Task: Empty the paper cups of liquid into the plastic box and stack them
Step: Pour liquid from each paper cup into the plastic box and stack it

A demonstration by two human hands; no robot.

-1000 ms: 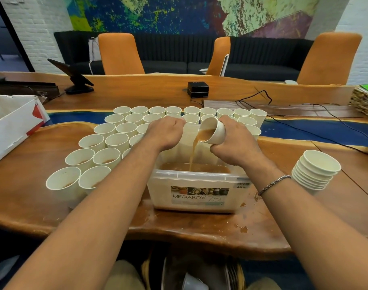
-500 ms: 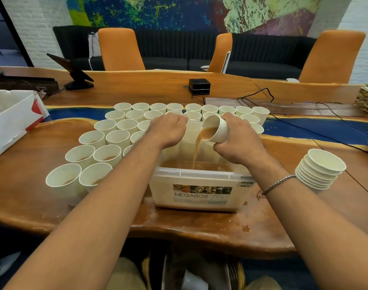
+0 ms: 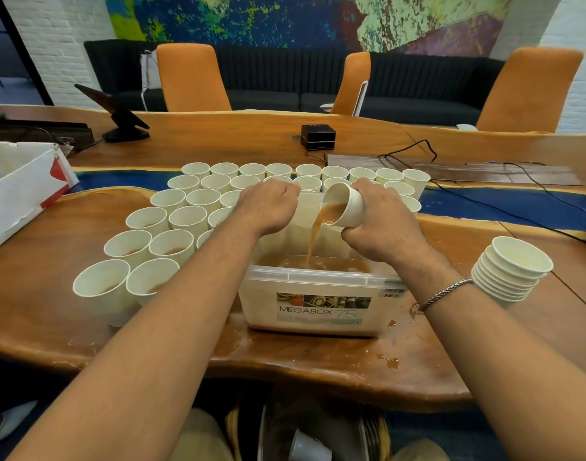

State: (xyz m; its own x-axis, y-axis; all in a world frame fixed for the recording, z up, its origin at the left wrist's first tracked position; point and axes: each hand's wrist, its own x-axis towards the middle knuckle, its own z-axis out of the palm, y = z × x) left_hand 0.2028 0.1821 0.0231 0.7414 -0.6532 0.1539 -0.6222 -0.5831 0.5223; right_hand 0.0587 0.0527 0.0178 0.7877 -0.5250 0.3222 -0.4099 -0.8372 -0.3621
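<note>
Pour in progress over the box

Paper cup (image 3: 351,207) is tipped nearly flat, long axis about 2–8 o'clock, mouth toward 8, base tucked into the palm. Right hand (image 3: 384,227) has its fingers wrapped round the cup wall. The cup is off-white with a rolled rim. It hangs over the far half of the plastic box (image 3: 318,307), and a brown stream (image 3: 313,241) falls from the lip into the brown pool below.

Left hand (image 3: 268,207) sits at the box's 11 o'clock corner, knuckles up, fingers curled under. Can't tell if they grip the rim.

Standing cups (image 3: 171,242) crowd the box from 9 round to 1 o'clock, close behind both hands. Stack of empties (image 3: 511,274) is at 3 o'clock, leaning. Brown drips (image 3: 392,362) spot the table (image 3: 52,327) at 5 o'clock. White carton (image 3: 22,194) is far out at 9.
</note>
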